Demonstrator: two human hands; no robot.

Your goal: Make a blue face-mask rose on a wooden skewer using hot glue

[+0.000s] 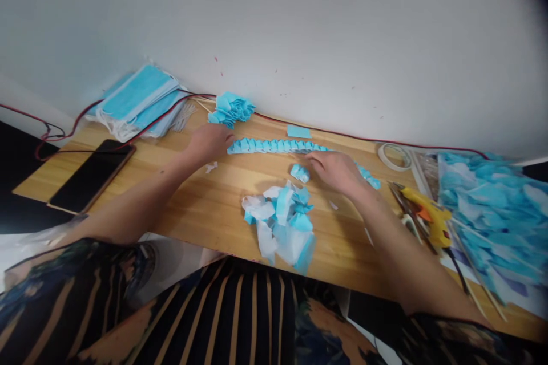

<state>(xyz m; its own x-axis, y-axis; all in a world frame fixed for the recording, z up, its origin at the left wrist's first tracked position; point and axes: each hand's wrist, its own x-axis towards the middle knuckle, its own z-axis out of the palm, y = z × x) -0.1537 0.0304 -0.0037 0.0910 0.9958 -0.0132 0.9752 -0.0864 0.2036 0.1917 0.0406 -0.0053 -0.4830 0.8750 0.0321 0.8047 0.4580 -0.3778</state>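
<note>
A long pleated blue strip (pixel 274 146) stretches across the far half of the wooden table (pixel 205 205). At its left end, the fingers of my left hand (pixel 214 142) are closed on the edge. My right hand (pixel 334 170) pinches the strip's near edge right of its middle and hides part of it. Past that hand, the strip's right end (pixel 369 177) shows again. A small folded blue piece (pixel 300 173) lies just left of my right hand. Nearer to me is a loose heap of blue and white scraps (pixel 280 219).
Stacked blue face masks (pixel 141 97) and a black phone (pixel 92 175) lie at left. A ruffled blue flower (pixel 231 109) on a stick rests by the wall. At right are a tape roll (pixel 394 157), a yellow glue gun (pixel 428 217) and a bag of blue pieces (pixel 492 205). A red-black cable (pixel 342 136) runs along the back.
</note>
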